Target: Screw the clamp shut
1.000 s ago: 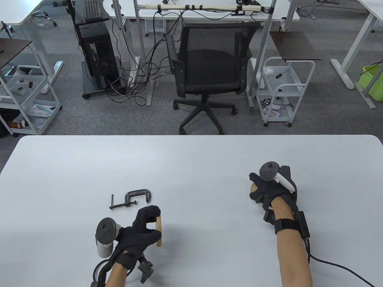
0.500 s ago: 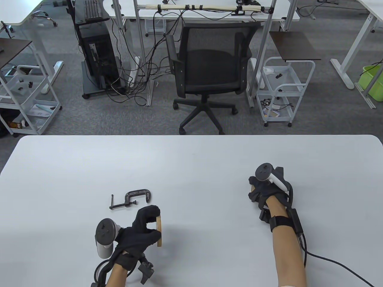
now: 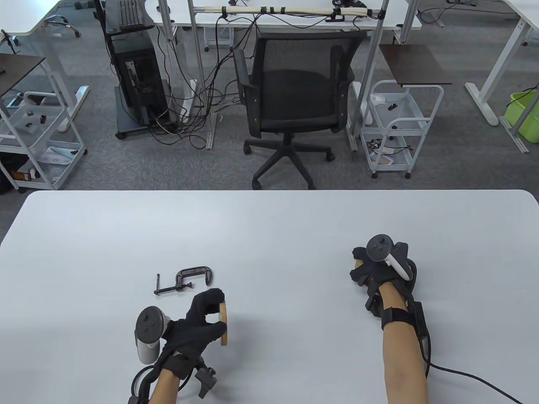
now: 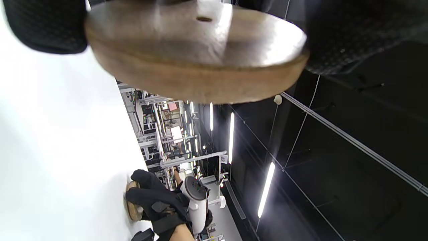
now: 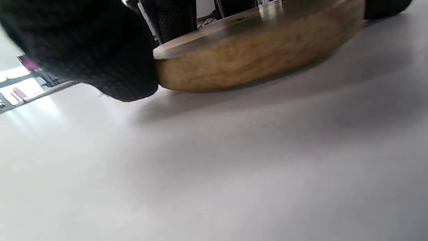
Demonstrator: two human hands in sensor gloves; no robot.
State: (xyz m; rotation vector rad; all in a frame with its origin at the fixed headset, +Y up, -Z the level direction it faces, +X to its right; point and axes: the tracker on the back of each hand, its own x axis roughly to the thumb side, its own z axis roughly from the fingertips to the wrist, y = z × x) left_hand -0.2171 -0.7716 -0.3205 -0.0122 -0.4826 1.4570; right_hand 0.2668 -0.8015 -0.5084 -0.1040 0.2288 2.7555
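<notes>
Only overhead — clamp (image 3: 183,279), untouched

A small black C-shaped clamp (image 3: 185,280) lies flat on the white counter (image 3: 269,227), just beyond the left hand's fingers (image 3: 210,296) and apart from them, untouched. Its curved frame opens toward the near edge. The long threaded screw sticks out to the left, ending in a short crossbar handle. The mouth of the clamp gapes open.
</notes>
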